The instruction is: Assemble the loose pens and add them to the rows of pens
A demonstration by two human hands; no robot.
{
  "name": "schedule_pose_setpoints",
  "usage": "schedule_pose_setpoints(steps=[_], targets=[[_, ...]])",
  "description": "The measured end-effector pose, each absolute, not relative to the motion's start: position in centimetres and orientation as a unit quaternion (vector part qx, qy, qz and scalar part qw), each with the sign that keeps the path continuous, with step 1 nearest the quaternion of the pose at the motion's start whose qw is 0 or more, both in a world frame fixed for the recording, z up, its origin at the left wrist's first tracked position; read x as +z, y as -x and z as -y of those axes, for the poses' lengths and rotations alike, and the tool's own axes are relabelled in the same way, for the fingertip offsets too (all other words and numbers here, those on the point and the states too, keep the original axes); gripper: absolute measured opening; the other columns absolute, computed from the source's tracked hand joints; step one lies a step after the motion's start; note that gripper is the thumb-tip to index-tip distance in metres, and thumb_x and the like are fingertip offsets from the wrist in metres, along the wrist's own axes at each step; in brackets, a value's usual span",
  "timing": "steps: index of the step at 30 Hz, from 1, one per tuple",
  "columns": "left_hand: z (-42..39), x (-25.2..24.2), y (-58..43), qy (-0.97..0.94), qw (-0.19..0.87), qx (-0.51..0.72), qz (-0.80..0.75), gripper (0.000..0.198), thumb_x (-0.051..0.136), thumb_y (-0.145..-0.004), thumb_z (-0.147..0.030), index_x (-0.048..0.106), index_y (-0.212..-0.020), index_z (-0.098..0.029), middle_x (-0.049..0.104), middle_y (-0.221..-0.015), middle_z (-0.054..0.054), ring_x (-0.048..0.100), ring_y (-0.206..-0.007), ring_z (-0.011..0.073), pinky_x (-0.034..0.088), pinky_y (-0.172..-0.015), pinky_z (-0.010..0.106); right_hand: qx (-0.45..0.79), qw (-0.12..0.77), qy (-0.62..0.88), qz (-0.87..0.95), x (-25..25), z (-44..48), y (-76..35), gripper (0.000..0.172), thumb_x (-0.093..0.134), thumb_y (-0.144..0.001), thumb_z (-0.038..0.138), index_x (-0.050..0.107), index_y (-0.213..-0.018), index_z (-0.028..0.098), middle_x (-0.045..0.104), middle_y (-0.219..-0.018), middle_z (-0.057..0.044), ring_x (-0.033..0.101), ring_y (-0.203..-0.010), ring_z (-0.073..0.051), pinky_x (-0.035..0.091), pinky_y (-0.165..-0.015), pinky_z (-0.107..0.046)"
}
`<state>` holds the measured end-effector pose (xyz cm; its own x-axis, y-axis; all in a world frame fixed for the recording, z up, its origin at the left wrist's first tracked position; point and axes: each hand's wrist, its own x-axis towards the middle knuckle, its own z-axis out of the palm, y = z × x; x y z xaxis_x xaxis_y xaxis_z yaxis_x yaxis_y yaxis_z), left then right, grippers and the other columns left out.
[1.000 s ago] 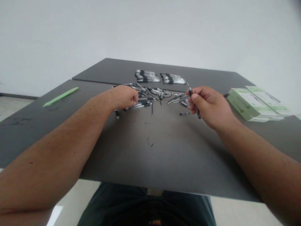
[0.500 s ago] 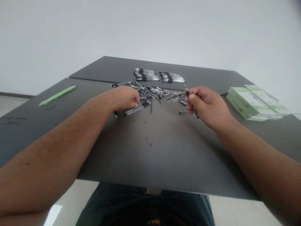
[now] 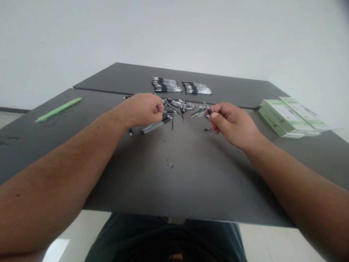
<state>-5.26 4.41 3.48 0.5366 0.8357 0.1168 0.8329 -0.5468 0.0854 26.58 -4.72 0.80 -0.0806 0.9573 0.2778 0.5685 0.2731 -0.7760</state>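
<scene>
My right hand [image 3: 230, 122] is closed around a pen [image 3: 208, 108], its pointed tip up and to the left and a dark grip near the fingers. My left hand [image 3: 147, 109] is curled shut over the left part of a loose pile of pen parts [image 3: 180, 103]; whatever its fingers hold is hidden. Clear pen barrels [image 3: 155, 125] with dark ends lie just below it. A single refill or thin pen part [image 3: 172, 125] points towards me. A small dark cap [image 3: 130, 132] lies by my left wrist, and another short dark piece [image 3: 207, 129] lies beside my right fingers.
Two neat rows of pens, a left row [image 3: 167, 84] and a right row [image 3: 196, 88], lie farther back on the dark table [image 3: 163, 189]. Green-and-white boxes [image 3: 289, 118] stand at the right. A long green pen-shaped object [image 3: 58, 110] lies at the left.
My right hand has moved slightly left with the pen, towards the pile. My left hand has lifted a little and stays closed. The whole view has shifted slightly.
</scene>
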Motion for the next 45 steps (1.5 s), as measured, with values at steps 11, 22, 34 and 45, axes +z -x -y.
schedule_pose_setpoints(steps=[11,22,34,45], targets=[[0.8,2.2,1.5,-0.897,0.099,0.247,-0.353,0.016,0.065,-0.082,-0.025,0.076,-0.093,-0.023,0.078,-0.079,-0.001,0.074,-0.074,0.0186,0.055,-0.075,0.031,0.101,0.279,0.438,0.848,0.7,6.1,-24.6,0.016,0.058,-0.103,0.026,0.073,-0.107,0.025,0.081,-0.107,-0.009,0.072,-0.099,-0.028,0.053,-0.091,-0.040],[1.2,2.2,1.3,-0.914,0.074,0.234,-0.325,0.013,0.065,-0.083,-0.022,0.074,-0.091,-0.023,0.079,-0.083,0.000,0.075,-0.079,0.0197,0.054,-0.077,0.032,0.082,0.245,0.422,0.869,0.4,6.1,-24.6,0.015,0.059,-0.103,0.022,0.073,-0.110,0.023,0.079,-0.106,-0.009,0.070,-0.100,-0.028,0.052,-0.091,-0.040],[1.6,2.0,0.6,-0.929,0.065,0.192,-0.311,0.018,0.064,-0.094,-0.023,0.079,-0.103,-0.024,0.083,-0.096,0.004,0.078,-0.092,0.0246,0.055,-0.085,0.035,0.069,0.242,0.434,0.865,0.6,6.4,-24.3,0.018,0.063,-0.103,0.024,0.078,-0.113,0.024,0.081,-0.103,-0.009,0.071,-0.095,-0.027,0.053,-0.088,-0.039],[1.7,1.6,0.5,-0.890,0.178,0.255,-0.332,0.012,0.070,-0.095,-0.029,0.076,-0.105,-0.025,0.083,-0.092,0.000,0.079,-0.086,0.0200,0.058,-0.081,0.031,0.090,0.274,0.486,0.825,1.4,6.6,-24.1,0.003,0.071,-0.092,0.025,0.070,-0.094,0.025,0.077,-0.088,-0.004,0.069,-0.080,-0.023,0.049,-0.077,-0.035]])
